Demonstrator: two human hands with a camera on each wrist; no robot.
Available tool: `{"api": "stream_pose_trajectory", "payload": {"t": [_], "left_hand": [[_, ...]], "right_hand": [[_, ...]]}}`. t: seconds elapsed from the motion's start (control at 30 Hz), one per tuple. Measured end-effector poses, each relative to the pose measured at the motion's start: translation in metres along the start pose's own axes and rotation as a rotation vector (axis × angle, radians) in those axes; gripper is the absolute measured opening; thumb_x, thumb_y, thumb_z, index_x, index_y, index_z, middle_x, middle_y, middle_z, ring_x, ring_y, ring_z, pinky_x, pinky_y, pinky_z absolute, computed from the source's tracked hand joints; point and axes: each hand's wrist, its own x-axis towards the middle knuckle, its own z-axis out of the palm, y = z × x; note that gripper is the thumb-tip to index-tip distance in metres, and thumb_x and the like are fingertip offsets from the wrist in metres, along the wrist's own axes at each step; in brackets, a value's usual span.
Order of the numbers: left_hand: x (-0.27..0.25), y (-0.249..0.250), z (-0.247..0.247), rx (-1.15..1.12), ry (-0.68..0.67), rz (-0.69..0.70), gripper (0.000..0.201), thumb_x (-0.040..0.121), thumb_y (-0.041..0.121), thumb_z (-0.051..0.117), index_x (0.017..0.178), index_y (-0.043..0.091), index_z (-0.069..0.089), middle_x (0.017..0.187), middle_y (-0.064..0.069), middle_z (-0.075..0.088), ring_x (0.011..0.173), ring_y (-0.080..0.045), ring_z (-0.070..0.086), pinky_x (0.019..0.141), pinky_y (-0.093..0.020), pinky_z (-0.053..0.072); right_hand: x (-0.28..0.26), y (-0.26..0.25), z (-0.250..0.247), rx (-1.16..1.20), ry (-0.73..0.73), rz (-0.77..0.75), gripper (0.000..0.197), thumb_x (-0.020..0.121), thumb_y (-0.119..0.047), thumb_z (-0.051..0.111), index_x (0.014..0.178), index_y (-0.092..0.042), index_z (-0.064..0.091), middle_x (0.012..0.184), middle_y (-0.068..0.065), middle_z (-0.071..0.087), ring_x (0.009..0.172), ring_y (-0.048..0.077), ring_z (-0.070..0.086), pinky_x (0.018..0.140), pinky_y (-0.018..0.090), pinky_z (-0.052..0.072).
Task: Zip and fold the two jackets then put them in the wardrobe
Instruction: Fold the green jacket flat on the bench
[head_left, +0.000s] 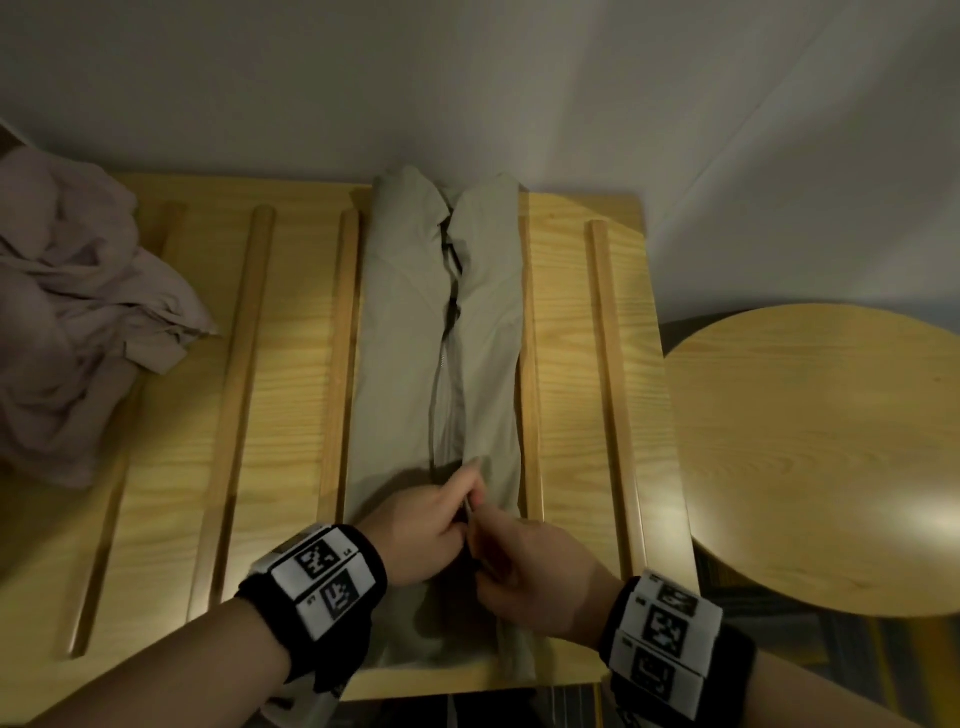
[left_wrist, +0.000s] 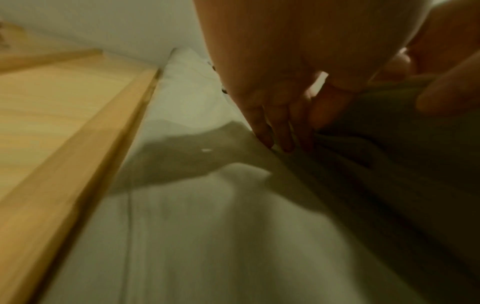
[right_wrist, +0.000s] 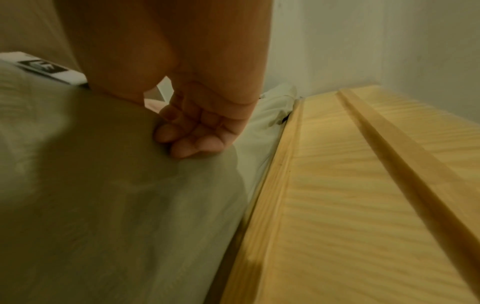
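A pale green jacket (head_left: 415, 364) lies lengthwise on the slatted wooden top (head_left: 280, 395), collar toward the wall, its front zip open. Both hands meet at its lower front. My left hand (head_left: 434, 525) pinches the left zip edge, and its fingers (left_wrist: 280, 127) are buried in a fold of the cloth (left_wrist: 207, 236). My right hand (head_left: 530, 564) grips the right zip edge, its fingers (right_wrist: 187, 137) curled against the fabric (right_wrist: 103, 195). The zip slider is hidden between the hands. A second, mauve jacket (head_left: 78, 312) lies crumpled at the far left.
Raised wooden slats (head_left: 613, 395) run along the top on both sides of the green jacket. A round wooden table (head_left: 821, 457) stands to the right, lower down. A pale wall (head_left: 519, 93) is directly behind the top.
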Motion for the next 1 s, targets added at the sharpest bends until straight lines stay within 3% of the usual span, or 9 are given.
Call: {"api": "stream_pose_trajectory", "payload": {"t": [0.1, 0.23, 0.37, 0.43, 0.53, 0.63, 0.8, 0.93, 1.0], "left_hand": [[-0.001, 0.003, 0.004, -0.142, -0.08, -0.053, 0.029, 0.087, 0.017, 0.047, 0.085, 0.041, 0.031, 0.073, 0.005, 0.053, 0.068, -0.012, 0.053, 0.058, -0.02, 0.039], [-0.002, 0.009, 0.007, -0.243, -0.184, -0.069, 0.036, 0.082, 0.007, 0.045, 0.1, 0.033, 0.028, 0.088, -0.012, 0.058, 0.085, -0.029, 0.059, 0.071, -0.039, 0.047], [0.002, 0.01, 0.003, -0.228, -0.165, -0.069, 0.059, 0.081, 0.001, 0.046, 0.113, 0.044, 0.023, 0.086, 0.0, 0.06, 0.079, -0.016, 0.061, 0.068, -0.026, 0.05], [0.003, 0.009, 0.0, -0.192, -0.124, -0.063, 0.079, 0.08, -0.004, 0.045, 0.132, 0.05, 0.018, 0.106, 0.0, 0.06, 0.099, -0.016, 0.059, 0.086, -0.028, 0.05], [0.003, 0.008, -0.004, -0.151, -0.147, -0.048, 0.09, 0.079, -0.009, 0.045, 0.139, 0.053, 0.019, 0.14, 0.002, 0.044, 0.129, -0.014, 0.042, 0.106, -0.027, 0.038], [0.005, 0.01, -0.006, -0.093, -0.217, -0.017, 0.093, 0.08, -0.007, 0.051, 0.141, 0.053, 0.014, 0.136, 0.001, 0.048, 0.123, -0.015, 0.047, 0.1, -0.024, 0.041], [0.014, 0.013, -0.01, 0.093, -0.288, -0.017, 0.098, 0.082, 0.001, 0.057, 0.145, 0.049, -0.002, 0.138, -0.005, 0.05, 0.125, -0.023, 0.046, 0.107, -0.032, 0.037], [0.011, 0.009, -0.013, 0.054, -0.235, -0.057, 0.08, 0.083, -0.006, 0.044, 0.143, 0.043, 0.025, 0.135, -0.004, 0.051, 0.125, -0.02, 0.046, 0.102, -0.023, 0.038], [0.005, 0.004, -0.014, -0.013, -0.169, -0.084, 0.067, 0.087, -0.004, 0.04, 0.137, 0.04, 0.038, 0.138, 0.003, 0.049, 0.129, -0.013, 0.043, 0.106, -0.021, 0.035]], "right_hand": [[0.002, -0.004, 0.001, -0.004, 0.019, -0.051, 0.038, 0.084, -0.022, 0.056, 0.12, -0.015, 0.045, 0.102, 0.005, 0.06, 0.087, 0.02, 0.057, 0.069, 0.023, 0.044], [0.004, -0.003, -0.001, -0.023, -0.005, -0.069, 0.038, 0.083, -0.019, 0.057, 0.119, -0.012, 0.048, 0.105, 0.008, 0.059, 0.091, 0.022, 0.057, 0.074, 0.025, 0.044], [0.007, 0.001, -0.006, -0.033, -0.035, -0.073, 0.026, 0.082, -0.018, 0.06, 0.105, -0.009, 0.054, 0.105, 0.011, 0.057, 0.093, 0.024, 0.054, 0.078, 0.028, 0.045], [0.008, 0.002, -0.008, -0.046, -0.06, -0.085, 0.017, 0.081, -0.019, 0.06, 0.094, -0.01, 0.055, 0.105, 0.01, 0.056, 0.097, 0.021, 0.05, 0.079, 0.024, 0.041], [0.008, 0.002, -0.006, -0.029, -0.07, -0.099, 0.012, 0.08, -0.016, 0.061, 0.089, -0.01, 0.056, 0.102, 0.008, 0.056, 0.097, 0.017, 0.048, 0.079, 0.026, 0.042], [0.008, 0.001, -0.004, -0.009, -0.054, -0.136, 0.01, 0.078, -0.013, 0.061, 0.086, -0.009, 0.058, 0.102, 0.007, 0.055, 0.091, 0.015, 0.049, 0.077, 0.027, 0.043], [0.008, 0.009, -0.007, -0.008, -0.102, -0.174, 0.01, 0.078, -0.012, 0.062, 0.087, -0.013, 0.06, 0.103, 0.003, 0.056, 0.093, 0.017, 0.052, 0.079, 0.029, 0.046], [0.004, 0.019, -0.005, 0.033, -0.138, -0.156, 0.019, 0.081, -0.015, 0.06, 0.1, -0.017, 0.058, 0.111, -0.001, 0.055, 0.099, 0.012, 0.053, 0.083, 0.018, 0.041], [0.002, 0.024, -0.006, 0.068, -0.159, -0.093, 0.025, 0.083, -0.021, 0.057, 0.108, -0.024, 0.053, 0.114, -0.004, 0.055, 0.099, 0.013, 0.055, 0.085, 0.02, 0.044]]}}
